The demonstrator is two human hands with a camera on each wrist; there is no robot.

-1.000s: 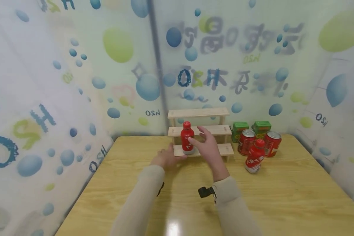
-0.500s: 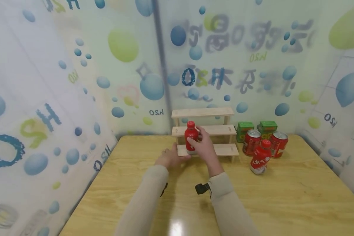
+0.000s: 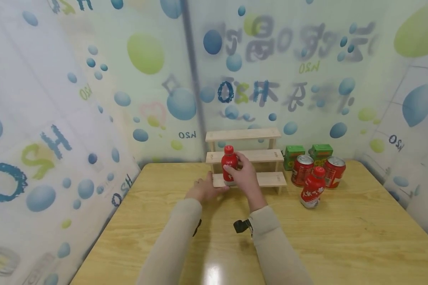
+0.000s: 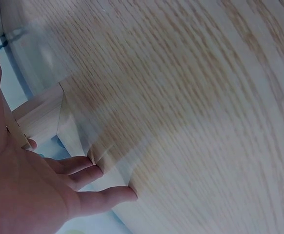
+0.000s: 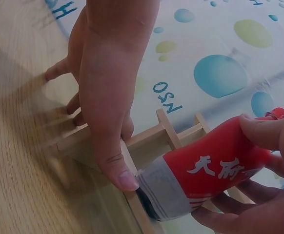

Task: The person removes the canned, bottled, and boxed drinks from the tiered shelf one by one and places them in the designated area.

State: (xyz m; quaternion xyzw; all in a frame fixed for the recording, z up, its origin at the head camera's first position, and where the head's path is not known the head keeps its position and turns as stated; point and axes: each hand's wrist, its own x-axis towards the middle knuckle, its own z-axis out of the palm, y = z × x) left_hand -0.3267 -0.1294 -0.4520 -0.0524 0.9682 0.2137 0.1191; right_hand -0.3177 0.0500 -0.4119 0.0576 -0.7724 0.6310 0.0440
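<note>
A red drink bottle (image 3: 228,160) with a white base stands on the lowest step of a three-tier wooden display shelf (image 3: 271,179). My right hand (image 3: 247,176) grips it from the right, thumb in front and fingers behind, as the right wrist view shows on the bottle (image 5: 215,165). My left hand (image 3: 203,190) holds the left end of that lowest step. In the right wrist view its thumb (image 5: 122,178) lies along the step's front edge, while the index finger is at the end. Its other fingers (image 4: 108,196) touch the tabletop in the left wrist view.
Right of the shelf stand a second red bottle (image 3: 312,188), two red cans (image 3: 302,171) and two green cartons (image 3: 294,156) behind them. A patterned curtain (image 3: 157,99) rises behind the wooden table (image 3: 328,241) and along its sides.
My right hand's fingers have closed in round the bottle; a second ago they were spread beside it. The left hand stays at the shelf's end. The head view has shifted slightly.
</note>
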